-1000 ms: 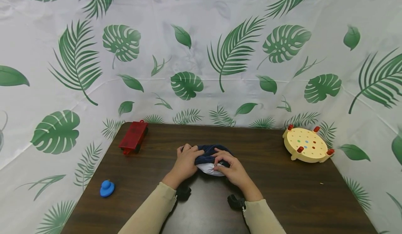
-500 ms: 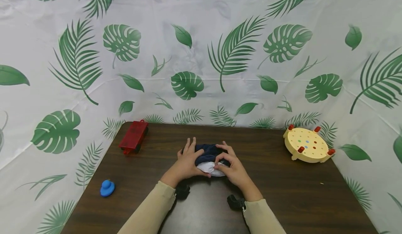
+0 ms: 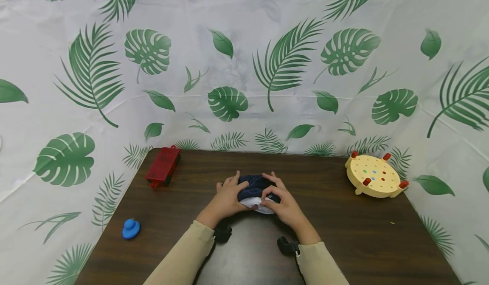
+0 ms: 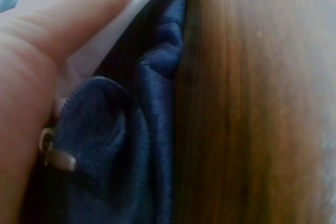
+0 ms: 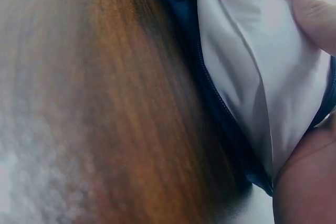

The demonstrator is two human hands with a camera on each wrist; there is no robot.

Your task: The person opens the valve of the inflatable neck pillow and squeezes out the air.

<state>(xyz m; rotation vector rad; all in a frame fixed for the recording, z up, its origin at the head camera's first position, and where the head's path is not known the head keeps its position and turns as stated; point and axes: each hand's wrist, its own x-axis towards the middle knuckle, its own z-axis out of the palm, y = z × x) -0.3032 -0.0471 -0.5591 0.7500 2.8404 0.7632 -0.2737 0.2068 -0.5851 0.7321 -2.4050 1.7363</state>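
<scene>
A navy blue zip pouch (image 3: pixel 250 184) sits on the table in front of me, its white lining (image 5: pixel 257 72) showing in the opening. My left hand (image 3: pixel 225 201) grips the pouch's left side, thumb over the lining and fingers behind the navy cloth. From the right, my right hand (image 3: pixel 284 204) holds the pouch, with thumb and a finger together at the lining and the other fingers along the far side. In the left wrist view a metal zipper pull (image 4: pixel 60 158) hangs beside the left thumb. The far fingertips are partly hidden behind the cloth.
The dark wooden table (image 3: pixel 324 234) also bears a red toy wagon (image 3: pixel 163 165) at the back left and a small blue hat-shaped object (image 3: pixel 130 229) at the left. A round yellow pegged stool (image 3: pixel 374 176) lies legs up at the back right. A leaf-patterned curtain hangs behind.
My left hand has shifted its hold: its thumb has come round to the front and onto the white lining. The right hand's upper fingers have lifted and spread along the far side.
</scene>
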